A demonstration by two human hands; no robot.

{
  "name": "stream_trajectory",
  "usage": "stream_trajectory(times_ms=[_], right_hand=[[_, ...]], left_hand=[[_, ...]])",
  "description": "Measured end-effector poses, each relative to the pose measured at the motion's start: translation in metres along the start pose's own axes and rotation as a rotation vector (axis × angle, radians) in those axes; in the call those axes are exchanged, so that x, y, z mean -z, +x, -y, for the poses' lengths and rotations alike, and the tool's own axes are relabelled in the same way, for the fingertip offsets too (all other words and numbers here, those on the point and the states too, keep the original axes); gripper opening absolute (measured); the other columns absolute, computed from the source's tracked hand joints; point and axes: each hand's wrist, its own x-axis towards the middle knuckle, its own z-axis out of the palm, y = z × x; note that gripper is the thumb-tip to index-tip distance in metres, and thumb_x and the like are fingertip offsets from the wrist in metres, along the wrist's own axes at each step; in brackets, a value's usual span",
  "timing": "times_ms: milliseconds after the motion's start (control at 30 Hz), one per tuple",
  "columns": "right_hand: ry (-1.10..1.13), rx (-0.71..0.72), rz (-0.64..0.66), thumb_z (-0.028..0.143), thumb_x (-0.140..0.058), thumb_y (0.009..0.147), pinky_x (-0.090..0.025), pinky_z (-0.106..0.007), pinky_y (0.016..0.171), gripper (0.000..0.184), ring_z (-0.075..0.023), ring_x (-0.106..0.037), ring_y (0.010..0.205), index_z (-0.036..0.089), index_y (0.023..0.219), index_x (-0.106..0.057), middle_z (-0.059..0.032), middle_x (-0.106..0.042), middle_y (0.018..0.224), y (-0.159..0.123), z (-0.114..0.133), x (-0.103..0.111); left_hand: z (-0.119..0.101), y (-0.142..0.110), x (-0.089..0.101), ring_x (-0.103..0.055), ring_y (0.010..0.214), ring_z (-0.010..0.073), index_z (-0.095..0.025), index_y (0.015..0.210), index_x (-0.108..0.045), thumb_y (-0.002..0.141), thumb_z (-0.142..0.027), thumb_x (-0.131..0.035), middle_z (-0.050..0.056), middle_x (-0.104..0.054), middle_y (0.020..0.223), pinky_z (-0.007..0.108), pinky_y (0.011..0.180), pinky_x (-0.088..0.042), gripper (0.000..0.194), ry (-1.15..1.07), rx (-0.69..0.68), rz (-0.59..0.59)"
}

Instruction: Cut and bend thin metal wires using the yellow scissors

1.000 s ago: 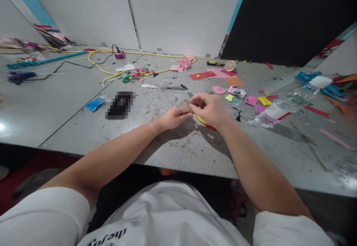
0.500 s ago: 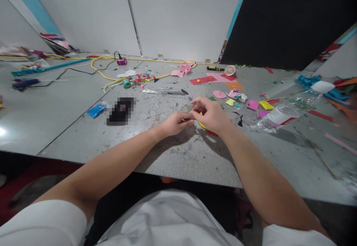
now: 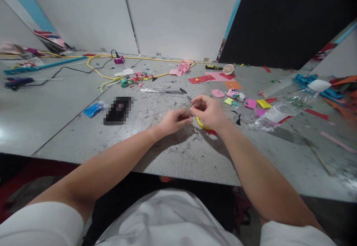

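My left hand [image 3: 175, 121] is closed over the grey table, its fingertips pinched together close to my right hand. What lies between those fingers is too small to make out. My right hand [image 3: 208, 112] also pinches, thumb against forefinger, on something I cannot make out. Under the right hand shows a curved yellow handle [image 3: 201, 123], and a dark pointed metal tip [image 3: 189, 99] sticks out beyond its fingers; whether they are one tool is hidden. A scrap of red paper [image 3: 211, 132] lies beneath it. Behind the hands lies a bundle of thin silver wires [image 3: 161, 90].
A pixelated dark rectangle [image 3: 118, 111] and a blue packet [image 3: 93, 109] lie to the left. On the right, a clear plastic bottle [image 3: 279, 115] lies tilted among paper scraps. A yellow cord [image 3: 145, 58] runs along the back, near a black-and-yellow cutter [image 3: 213, 67].
My fingertips have parted slightly, the left hand shifting a little left and down. More of the yellow handle shows. The whole view has shifted slightly.
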Motion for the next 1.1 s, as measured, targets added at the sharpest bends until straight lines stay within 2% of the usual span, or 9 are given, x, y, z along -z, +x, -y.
stream_trajectory(times_ms=[100,233,467,733,933,1033,1100], right_hand=[[0.017,-0.019,-0.016,0.031,-0.072,0.076,-0.056,-0.037,0.075,0.021,-0.0207,-0.070,0.077,0.021,0.093,-0.068,-0.0045,-0.074,0.084,0.0016,-0.0004,-0.0004],[0.001,0.008,0.021,0.032,-0.072,0.076,-0.054,-0.036,0.071,0.014,-0.0199,-0.067,0.073,0.022,0.082,-0.065,-0.0039,-0.072,0.080,0.0012,0.0017,0.0005],[-0.013,-0.002,0.038,0.031,-0.071,0.076,-0.052,-0.033,0.067,0.014,-0.0178,-0.063,0.070,0.022,0.082,-0.062,-0.0021,-0.069,0.078,0.0004,0.0002,-0.0011],[0.005,-0.010,0.011,0.030,-0.071,0.077,-0.053,-0.035,0.073,0.015,-0.0196,-0.067,0.076,0.022,0.088,-0.065,-0.0038,-0.072,0.085,0.0011,-0.0026,-0.0026],[-0.021,-0.006,0.000,0.030,-0.069,0.078,-0.051,-0.033,0.072,0.012,-0.0185,-0.066,0.074,0.021,0.085,-0.067,-0.0029,-0.072,0.082,-0.0006,0.0014,-0.0014],[-0.003,-0.011,0.003,0.029,-0.068,0.077,-0.050,-0.032,0.071,0.011,-0.0178,-0.065,0.073,0.021,0.084,-0.067,-0.0025,-0.071,0.081,-0.0003,0.0020,-0.0011],[0.034,-0.028,0.010,0.029,-0.068,0.076,-0.050,-0.032,0.071,0.011,-0.0176,-0.064,0.073,0.021,0.083,-0.067,-0.0023,-0.071,0.080,0.0001,0.0029,-0.0009]], left_hand=[[-0.0008,0.0001,-0.0001,-0.052,0.068,0.0127,-0.017,0.085,-0.065,0.088,-0.041,-0.070,0.000,-0.060,0.074,0.027,0.065,-0.041,0.025,0.007,0.000,-0.062],[0.0021,0.0021,-0.0011,-0.053,0.068,0.0123,-0.017,0.083,-0.064,0.085,-0.040,-0.072,0.000,-0.061,0.075,0.027,0.064,-0.042,0.025,-0.020,0.014,-0.088],[0.0015,0.0027,-0.0011,-0.056,0.069,0.0125,-0.016,0.085,-0.066,0.085,-0.039,-0.073,0.003,-0.067,0.078,0.026,0.063,-0.044,0.024,-0.128,0.038,-0.132],[0.0012,0.0022,0.0008,-0.055,0.068,0.0123,-0.016,0.080,-0.064,0.086,-0.039,-0.073,0.002,-0.065,0.075,0.026,0.063,-0.043,0.025,-0.072,0.035,-0.122],[-0.0017,0.0029,0.0026,-0.057,0.069,0.0119,-0.015,0.078,-0.065,0.086,-0.035,-0.071,0.002,-0.066,0.074,0.025,0.064,-0.044,0.023,-0.033,0.063,-0.053],[-0.0032,0.0021,0.0017,-0.058,0.069,0.0113,-0.014,0.080,-0.067,0.085,-0.034,-0.073,0.002,-0.065,0.075,0.024,0.063,-0.044,0.022,-0.064,0.055,-0.052],[-0.0047,0.0008,0.0002,-0.058,0.068,0.0109,-0.014,0.084,-0.066,0.084,-0.036,-0.076,0.001,-0.065,0.075,0.024,0.064,-0.045,0.024,-0.160,0.053,-0.048]])
